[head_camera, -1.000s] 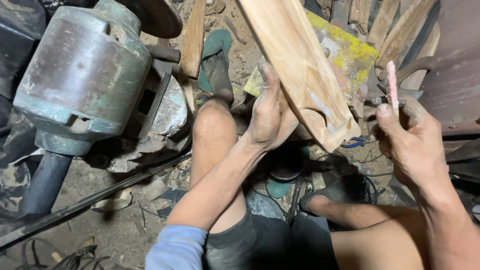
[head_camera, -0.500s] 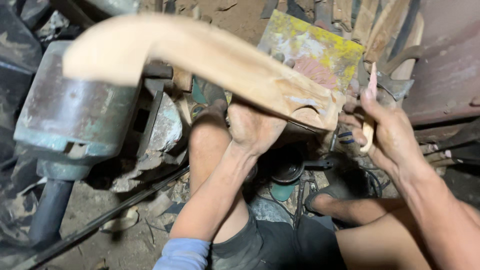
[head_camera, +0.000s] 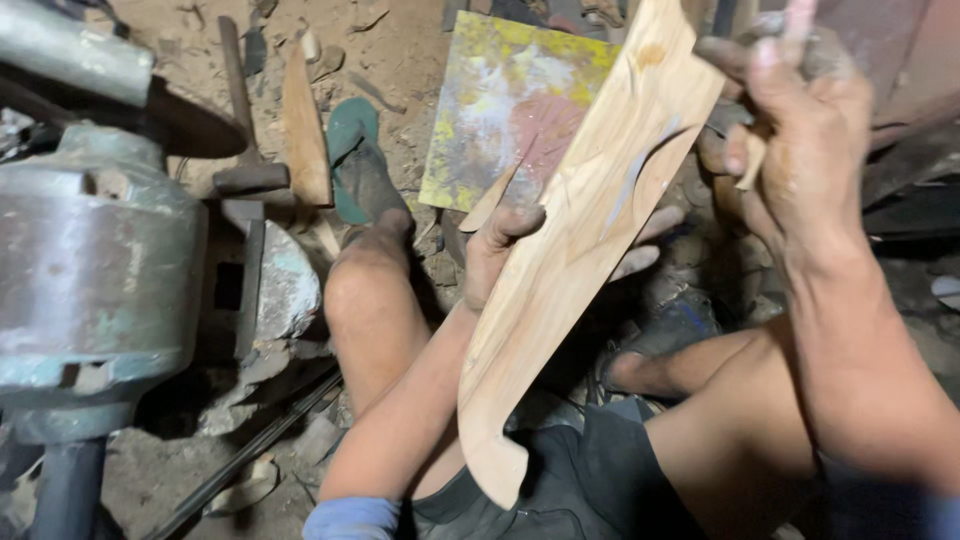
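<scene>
Hands (head_camera: 660, 180) grip carved wood piece (head_camera: 570, 270) (r. also holds pencil (head_camera: 795, 25)).

Curved wooden workpiece (head_camera: 580, 250): a pale, flat, sawn board with a long bowed outline, held raised and steeply tilted, its upper end far and right, its lower end near and centre. The lower end flares into a hooked foot with a concave notch. A shallow curved groove marks the face near the upper end.
</scene>
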